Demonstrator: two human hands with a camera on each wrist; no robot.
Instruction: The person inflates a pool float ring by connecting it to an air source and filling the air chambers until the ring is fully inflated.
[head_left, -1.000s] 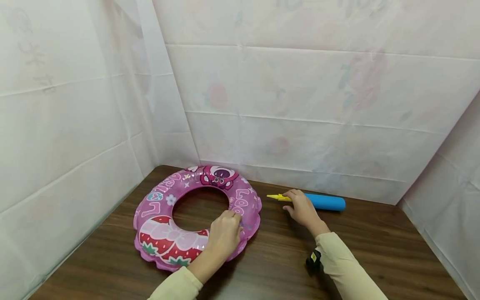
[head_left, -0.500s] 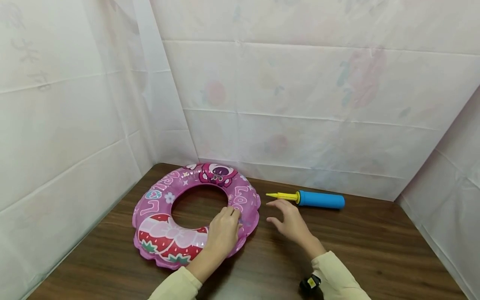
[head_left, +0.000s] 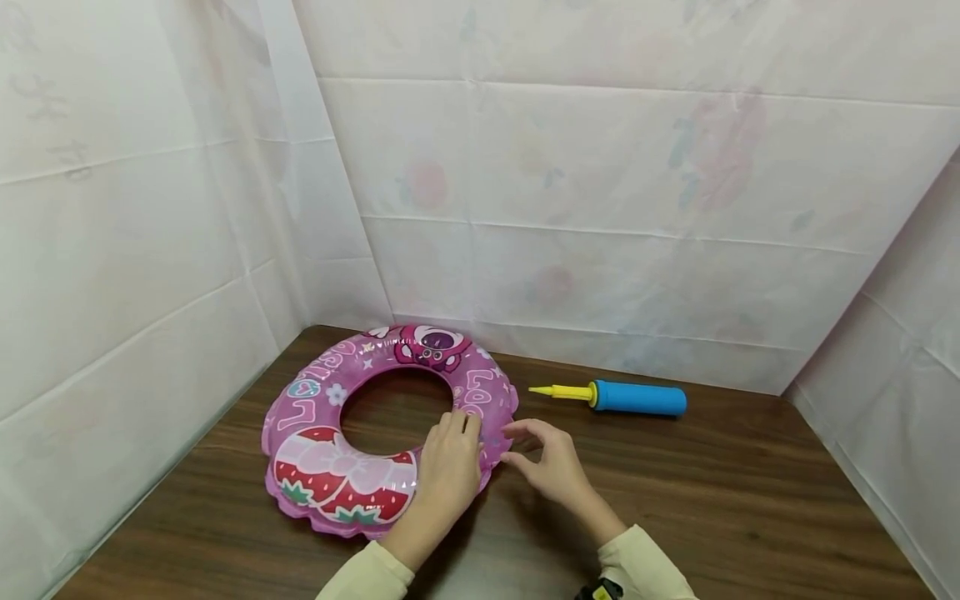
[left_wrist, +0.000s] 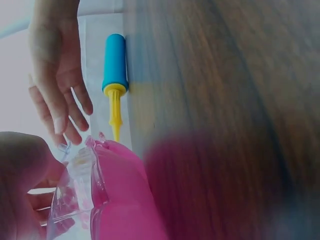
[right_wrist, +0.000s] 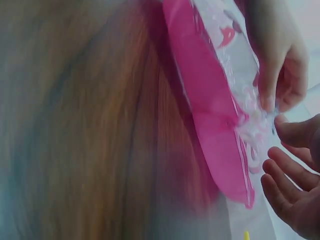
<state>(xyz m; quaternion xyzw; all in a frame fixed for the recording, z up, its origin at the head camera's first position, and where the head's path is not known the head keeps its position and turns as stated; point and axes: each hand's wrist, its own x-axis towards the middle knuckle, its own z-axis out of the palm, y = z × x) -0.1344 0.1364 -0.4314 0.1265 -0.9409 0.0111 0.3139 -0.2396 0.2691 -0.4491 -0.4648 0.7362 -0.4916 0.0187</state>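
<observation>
A pink inflated swim ring (head_left: 311,398) with strawberry and bear prints lies on the wooden table. My left hand (head_left: 448,467) is over the ring's near right part, its thumb and fingers pinching the clear plastic at the top, as the right wrist view shows. A small clear valve (left_wrist: 64,148) pokes up beside those fingers in the left wrist view. My right hand (head_left: 553,467) is at the ring's right edge, thumb and fingers spread apart with nothing between them. Behind it lies a blue hand pump (head_left: 639,398) with a yellow nozzle (head_left: 558,392) pointing left at the ring.
The brown wooden table (head_left: 712,500) extends to the right and front of the ring. White printed sheets (head_left: 600,183) hang along its back and both sides. A black wrist camera (head_left: 602,590) sits at the right sleeve.
My right hand has let go of the pump by its yellow end, leaving it on the table, and has come left and nearer to the swim ring's edge. The left hand stays on the ring.
</observation>
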